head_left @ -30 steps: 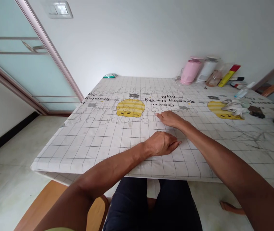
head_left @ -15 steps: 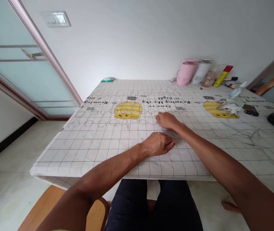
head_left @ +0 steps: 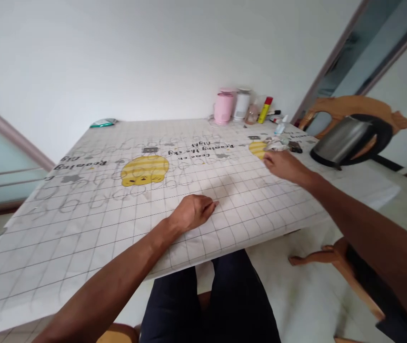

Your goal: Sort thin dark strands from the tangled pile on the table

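Observation:
My left hand (head_left: 194, 212) rests on the checked tablecloth (head_left: 124, 233) near the front edge of the table. Its fingers are curled into a loose fist, and nothing shows in them. Farther right, my right hand (head_left: 283, 166) is stretched out over the cloth, fingers bent inward with no object visible in them. Just behind it lies a crumpled whitish cloth or glove (head_left: 276, 144), partly covered by the hand. A small dark item (head_left: 295, 146) lies beside that.
Along the wall stand a pink cylindrical device (head_left: 223, 107), a white one (head_left: 242, 105), a clear bottle (head_left: 252, 114) and a yellow tube with red cap (head_left: 265, 110). A metal kettle (head_left: 342, 140) stands at the right, before a wooden chair (head_left: 356, 102). A green-white packet (head_left: 103, 123) lies back left.
The view has turned right, bringing the kettle and chair into sight. My right hand has moved right, away from my left hand, to the crumpled cloth. My left hand stays closed on the tablecloth.

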`<state>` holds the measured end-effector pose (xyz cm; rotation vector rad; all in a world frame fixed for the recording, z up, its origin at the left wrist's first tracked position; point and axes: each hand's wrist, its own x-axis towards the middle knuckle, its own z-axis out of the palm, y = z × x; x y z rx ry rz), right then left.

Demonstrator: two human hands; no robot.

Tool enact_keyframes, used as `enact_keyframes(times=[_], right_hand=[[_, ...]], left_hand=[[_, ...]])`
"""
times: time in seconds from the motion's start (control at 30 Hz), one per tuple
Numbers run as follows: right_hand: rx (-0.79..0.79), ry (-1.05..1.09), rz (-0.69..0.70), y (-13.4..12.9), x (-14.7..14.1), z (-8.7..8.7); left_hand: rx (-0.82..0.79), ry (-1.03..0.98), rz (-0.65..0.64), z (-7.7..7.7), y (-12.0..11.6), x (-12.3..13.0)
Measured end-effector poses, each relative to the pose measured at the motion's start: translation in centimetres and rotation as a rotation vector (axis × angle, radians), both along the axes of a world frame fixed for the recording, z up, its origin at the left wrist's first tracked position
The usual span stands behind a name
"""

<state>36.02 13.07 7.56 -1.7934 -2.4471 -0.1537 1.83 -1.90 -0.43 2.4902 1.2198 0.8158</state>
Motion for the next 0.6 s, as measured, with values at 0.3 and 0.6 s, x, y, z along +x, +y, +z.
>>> enact_keyframes(times=[0.3, 0.6], right_hand=[[-0.162, -0.137, -0.207, 1.2, 12.3, 0.9], [-0.195, -0.347, -0.114, 2.8, 10.7, -4.5]], left_hand=[[-0.092, -0.009, 0.034, 1.0, -0.4, 0.4], [-0.118, 0.002, 0.057, 0.8, -0.1, 0.1]])
